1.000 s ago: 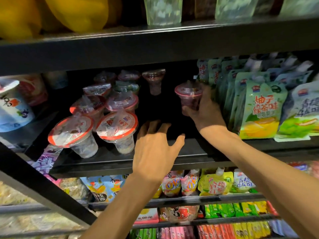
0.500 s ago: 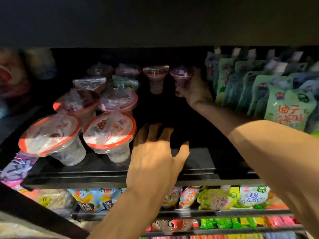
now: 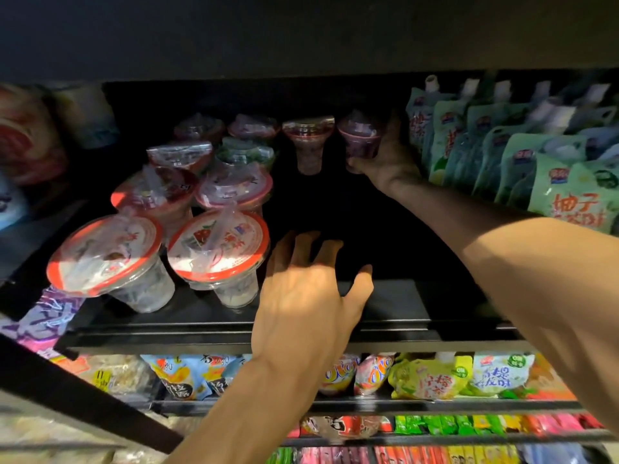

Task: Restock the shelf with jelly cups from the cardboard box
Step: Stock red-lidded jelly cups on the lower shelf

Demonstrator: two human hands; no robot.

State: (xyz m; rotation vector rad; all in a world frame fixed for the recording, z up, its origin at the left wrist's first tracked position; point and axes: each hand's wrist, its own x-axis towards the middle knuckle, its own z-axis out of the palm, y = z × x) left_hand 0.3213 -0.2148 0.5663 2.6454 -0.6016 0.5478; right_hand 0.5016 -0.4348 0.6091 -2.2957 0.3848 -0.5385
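At 1 o'clock deep on the shelf (image 3: 234, 324), the right hand (image 3: 385, 162) grips a purple jelly cup (image 3: 360, 137), which could topple its neighbour (image 3: 308, 142); the left hand (image 3: 308, 303) rests spread, holding nothing.

The right hand's (image 3: 385, 159) fingers are hidden behind a dim purple jelly cup (image 3: 361, 135). Blurred packages (image 3: 30, 142) are cut off at the left edge. Back-row cup labels are unreadable.
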